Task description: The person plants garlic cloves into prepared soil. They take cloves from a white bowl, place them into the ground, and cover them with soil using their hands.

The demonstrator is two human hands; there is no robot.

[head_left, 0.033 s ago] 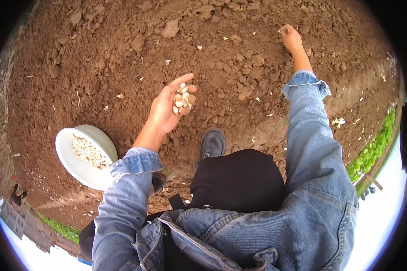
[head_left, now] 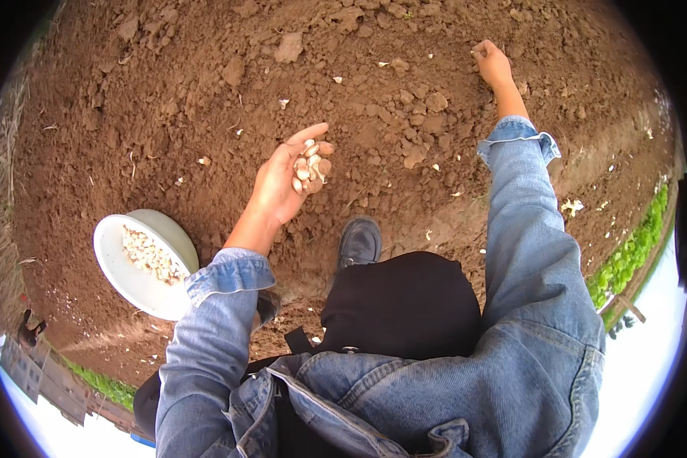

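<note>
My left hand [head_left: 276,183] is cupped around several garlic cloves [head_left: 310,165], its thumb side turned up and the index finger stretched out. Farther away and to the right, my right hand [head_left: 493,64] is down at the brown soil with its fingers pinched together. A speck of pale clove shows at those fingertips; the rest is hidden. Single cloves stand or lie on the soil between the hands, among them one clove [head_left: 337,79] and another clove [head_left: 283,103]. To the left, a white bowl [head_left: 108,263] leans at a tilt with a heap of cloves [head_left: 151,256] inside.
Clods, such as a large one [head_left: 288,47], are scattered over the loose soil [head_left: 183,99]. My dark shoe [head_left: 359,240] is planted below the hands. Green plants [head_left: 630,248] line the right edge, dry straw [head_left: 4,214] the left. A dark-clad figure [head_left: 30,332] is far off at left.
</note>
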